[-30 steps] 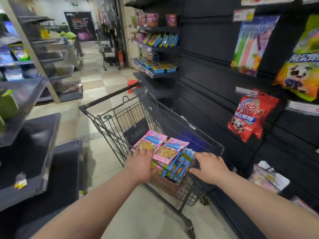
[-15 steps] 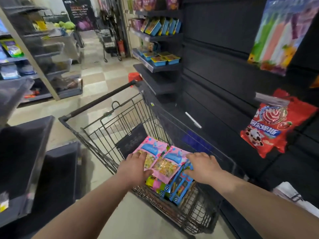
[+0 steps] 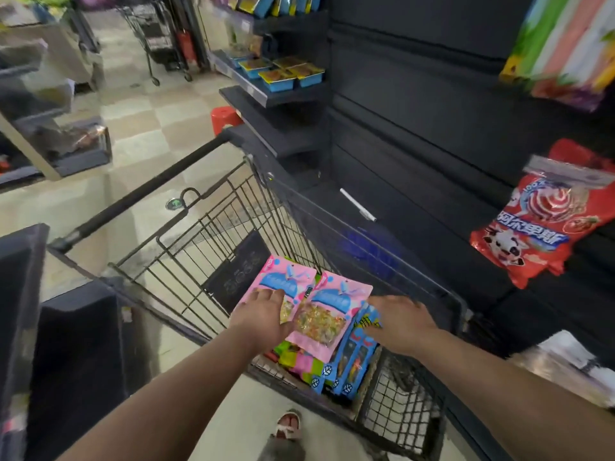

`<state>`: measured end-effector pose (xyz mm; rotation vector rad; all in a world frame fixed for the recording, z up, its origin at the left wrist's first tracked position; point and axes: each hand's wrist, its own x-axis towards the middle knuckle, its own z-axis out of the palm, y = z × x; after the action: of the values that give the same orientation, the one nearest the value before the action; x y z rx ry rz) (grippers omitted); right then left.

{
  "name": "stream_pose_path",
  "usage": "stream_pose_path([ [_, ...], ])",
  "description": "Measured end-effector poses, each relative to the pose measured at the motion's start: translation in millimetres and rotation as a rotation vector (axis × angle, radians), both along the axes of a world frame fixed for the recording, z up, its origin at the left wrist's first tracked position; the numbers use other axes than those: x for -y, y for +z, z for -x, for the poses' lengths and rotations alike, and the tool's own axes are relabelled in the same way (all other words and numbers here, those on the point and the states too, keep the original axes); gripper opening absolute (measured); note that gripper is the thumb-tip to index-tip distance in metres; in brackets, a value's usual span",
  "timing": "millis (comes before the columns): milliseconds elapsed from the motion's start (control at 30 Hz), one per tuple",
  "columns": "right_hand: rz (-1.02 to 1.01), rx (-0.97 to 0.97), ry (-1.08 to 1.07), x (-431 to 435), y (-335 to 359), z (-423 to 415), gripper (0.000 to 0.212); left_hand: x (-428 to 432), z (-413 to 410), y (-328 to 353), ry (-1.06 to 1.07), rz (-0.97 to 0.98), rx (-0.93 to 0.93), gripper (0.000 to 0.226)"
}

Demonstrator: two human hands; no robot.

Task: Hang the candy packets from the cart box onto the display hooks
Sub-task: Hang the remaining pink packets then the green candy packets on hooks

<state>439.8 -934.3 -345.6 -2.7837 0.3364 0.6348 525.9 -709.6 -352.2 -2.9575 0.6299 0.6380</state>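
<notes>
A person leans over a wire shopping cart [image 3: 186,261] in a shop aisle, both bare arms reaching down into it. The left hand [image 3: 263,316] lies palm down on a pink candy packet [image 3: 283,277], fingers straight and close together, pressing it flat rather than pinching it. Just to the right of that hand, against its thumb side, a second pink packet [image 3: 327,314] overlaps the first. The right hand [image 3: 401,317] rests palm down with fingers spread on the top ends of some blue packets [image 3: 352,357], which stand on edge below and between the two hands. No finger is visibly curled round anything.

The packets fill the near end of the cart, and the box that should hold them is hidden beneath them. The flat, two-handed placing reads as steadying or sorting the loose, slippery pile before choosing what to lift, so picking up has likely not begun. Well to the right of the right hand and higher, a red candy bag [image 3: 539,227] hangs on the dark display wall [image 3: 416,111], which suggests where the packets are bound.

Compared with half a second before, the hands rest on the same packets in nearly the same pose. The left hand has slid slightly farther over its pink packet. The view has tipped down and closer, so a sandalled foot [image 3: 288,425] now shows below the arms and less of the far shelves is in sight.
</notes>
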Motion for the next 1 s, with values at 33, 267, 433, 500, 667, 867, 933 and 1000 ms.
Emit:
stream_pose_path([
  [33,-0.008,-0.007,-0.028,-0.7,-4.2,-6.4,0.054,-0.8,-10.5,-4.1,-0.021,-0.005,-0.014,0.077],
  [267,-0.120,-0.109,-0.243,-11.5,-38.5,-51.5,0.050,-11.7,-87.2,-34.4,-0.083,-0.012,-0.122,0.078],
  [433,-0.184,-0.166,-0.400,-18.0,-72.3,-82.2,0.051,-17.5,-138.3,-68.5,-0.069,-0.025,-0.221,0.079],
  [500,-0.197,-0.184,-0.447,-19.0,-84.9,-91.7,0.053,-17.4,-154.7,-82.8,-0.061,-0.030,-0.249,0.079],
  [667,-0.246,-0.184,-0.582,-18.8,-112.9,-108.9,0.051,-17.9,-186.1,-120.7,-0.006,-0.014,-0.311,0.078],
  [867,-0.268,-0.196,-0.710,-15.8,-147.0,-126.9,0.058,-23.2,-209.6,-166.1,0.069,0.049,-0.371,0.079],
  [933,-0.284,-0.186,-0.761,-14.3,-158.6,-132.3,0.060,-23.1,-215.8,-178.9,0.107,0.080,-0.385,0.078],
  [1000,-0.303,-0.163,-0.812,-12.3,-170.7,-137.0,0.063,-22.6,-222.5,-191.5,0.143,0.117,-0.385,0.076],
])
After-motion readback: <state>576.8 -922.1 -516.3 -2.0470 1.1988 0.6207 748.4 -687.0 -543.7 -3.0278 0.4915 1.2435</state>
